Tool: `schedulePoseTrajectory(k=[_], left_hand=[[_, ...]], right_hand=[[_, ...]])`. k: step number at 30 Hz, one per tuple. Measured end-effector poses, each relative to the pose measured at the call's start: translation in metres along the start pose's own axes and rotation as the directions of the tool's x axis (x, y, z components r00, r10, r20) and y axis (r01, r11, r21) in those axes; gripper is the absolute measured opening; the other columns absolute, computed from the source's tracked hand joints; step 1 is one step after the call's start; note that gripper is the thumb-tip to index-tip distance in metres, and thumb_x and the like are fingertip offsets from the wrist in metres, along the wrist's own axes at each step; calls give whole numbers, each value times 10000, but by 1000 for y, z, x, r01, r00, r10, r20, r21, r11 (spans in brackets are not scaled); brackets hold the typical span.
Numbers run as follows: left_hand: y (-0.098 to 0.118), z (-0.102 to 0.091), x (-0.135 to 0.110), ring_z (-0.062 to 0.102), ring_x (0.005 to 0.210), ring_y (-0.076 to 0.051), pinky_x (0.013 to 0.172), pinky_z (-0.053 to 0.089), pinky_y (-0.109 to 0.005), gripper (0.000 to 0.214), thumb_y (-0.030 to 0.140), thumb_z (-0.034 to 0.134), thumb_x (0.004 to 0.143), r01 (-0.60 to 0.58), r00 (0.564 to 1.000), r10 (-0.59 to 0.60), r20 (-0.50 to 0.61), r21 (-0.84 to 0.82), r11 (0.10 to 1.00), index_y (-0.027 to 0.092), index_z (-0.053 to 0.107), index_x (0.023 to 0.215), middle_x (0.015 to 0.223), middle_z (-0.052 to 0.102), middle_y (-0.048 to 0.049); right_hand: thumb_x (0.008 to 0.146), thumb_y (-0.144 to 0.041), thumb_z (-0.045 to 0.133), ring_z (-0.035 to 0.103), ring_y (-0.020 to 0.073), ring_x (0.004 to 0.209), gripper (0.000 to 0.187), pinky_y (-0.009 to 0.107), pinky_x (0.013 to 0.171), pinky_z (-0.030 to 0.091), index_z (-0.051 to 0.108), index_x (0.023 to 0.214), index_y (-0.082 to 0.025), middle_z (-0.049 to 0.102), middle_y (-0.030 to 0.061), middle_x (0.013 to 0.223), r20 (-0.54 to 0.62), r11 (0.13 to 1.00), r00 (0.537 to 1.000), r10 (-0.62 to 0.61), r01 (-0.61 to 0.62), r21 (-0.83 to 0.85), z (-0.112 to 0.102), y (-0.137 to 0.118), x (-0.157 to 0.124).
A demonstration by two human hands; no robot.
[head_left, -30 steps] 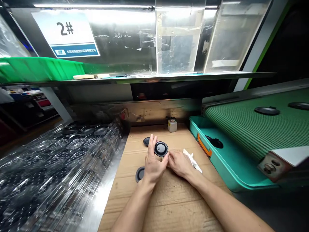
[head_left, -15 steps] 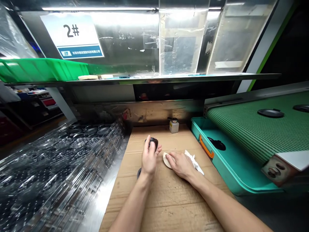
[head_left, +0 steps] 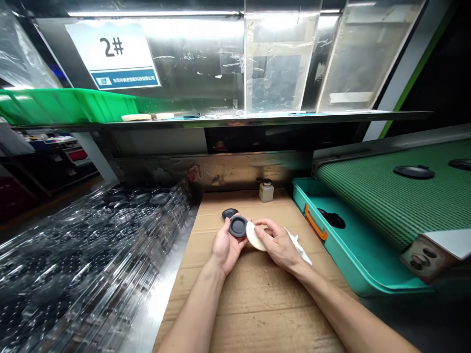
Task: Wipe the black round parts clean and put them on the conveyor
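Grip, left hand: fingers curled up under a round black rubber-faced disc, palm up, cradling it rather than pinching it hard. Grip, right hand: thumb and fingers pressed together on a cream round pad, whose edge touches the disc's rim. Disc sits tilted, face up, just above the cardboard sheet that covers the surface. Its face looks dark and smooth with a raised ring; any marks or residue are too small to tell.

Status as things lie: one disc in hand with the pad against it. A second black disc lies flat on the cardboard, just beyond the hands. Further dark discs sit in stacked clear plastic trays on the left. Two black discs lie on a green mesh conveyor belt on the right, and a dark part lies in a teal tray with an orange handle below the belt.

Nearby: a crumpled white wipe just beside the right hand; a small white bottle with a black cap at the far edge of the cardboard. Above, a shelf carries a green bin.
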State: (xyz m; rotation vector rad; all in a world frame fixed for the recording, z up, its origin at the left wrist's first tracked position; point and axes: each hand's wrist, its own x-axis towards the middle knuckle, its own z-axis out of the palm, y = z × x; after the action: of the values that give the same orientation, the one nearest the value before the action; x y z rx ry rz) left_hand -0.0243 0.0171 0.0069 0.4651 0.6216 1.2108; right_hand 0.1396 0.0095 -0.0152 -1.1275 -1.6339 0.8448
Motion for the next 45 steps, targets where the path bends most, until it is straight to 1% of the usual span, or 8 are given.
schedulePoseTrajectory(k=[9,14,18,22,26,30,41,45], left_hand=[[-21,3,1,638,1004,-230,922,492,-387,339,369,557,872,-104,993,96,62,142,984,157,601,1133,1103,665,-115],[-21,3,3,647,975,-218,888,515,-415,267,339,528,892,-78,997,79,-5,102,992,155,597,1073,1069,674,-108],[-26,1,5,656,945,-223,867,528,-401,252,347,508,901,-50,998,53,-36,80,996,129,602,986,1012,688,-123],[-27,0,5,658,925,-216,848,538,-420,244,338,512,901,-15,999,19,-44,87,996,133,597,1001,1018,688,-122],[-26,2,2,660,907,-200,842,543,-381,238,326,533,893,-21,1000,23,-13,115,993,128,614,998,1008,691,-120],[-26,6,0,666,880,-206,813,552,-396,245,321,542,889,10,1000,-9,-6,163,987,130,619,1021,982,698,-117],[-30,11,-3,674,877,-210,785,559,-367,226,298,571,871,1,1000,-1,0,208,978,132,629,1014,983,705,-118],[-26,8,-2,673,919,-236,774,556,-376,266,349,575,866,24,1000,-26,3,247,969,128,620,1008,1050,687,-145]], right_hand=[[891,-438,471,612,142,739,315,220,637,451,644,1029,-213,677,8,848,143,999,990,-5,10,-32,0,-12,-2],[905,-440,439,628,152,686,314,245,666,438,662,1041,-266,703,-7,805,-52,923,999,-5,-15,-384,-7,-14,-3],[904,-434,442,648,158,778,316,231,695,456,668,1048,-266,716,-2,887,52,941,998,-33,49,-335,-6,-11,-3],[908,-447,435,656,173,825,330,245,724,473,662,1071,-272,718,7,925,-101,933,995,-9,-28,-359,-9,-7,2],[912,-475,436,667,168,805,336,242,723,482,672,1070,-294,725,1,907,11,931,999,-36,38,-363,-8,-8,2],[928,-494,400,676,186,856,367,254,729,491,646,1143,-328,728,2,947,-151,897,988,-9,-59,-438,-9,-9,2],[939,-486,380,666,192,953,379,269,810,498,624,1201,-360,717,0,1042,-89,859,996,-6,-41,-511,-9,-10,5],[934,-496,375,661,215,958,387,306,816,493,633,1181,-346,715,17,1046,-261,840,964,47,-179,-512,-19,-1,12]])
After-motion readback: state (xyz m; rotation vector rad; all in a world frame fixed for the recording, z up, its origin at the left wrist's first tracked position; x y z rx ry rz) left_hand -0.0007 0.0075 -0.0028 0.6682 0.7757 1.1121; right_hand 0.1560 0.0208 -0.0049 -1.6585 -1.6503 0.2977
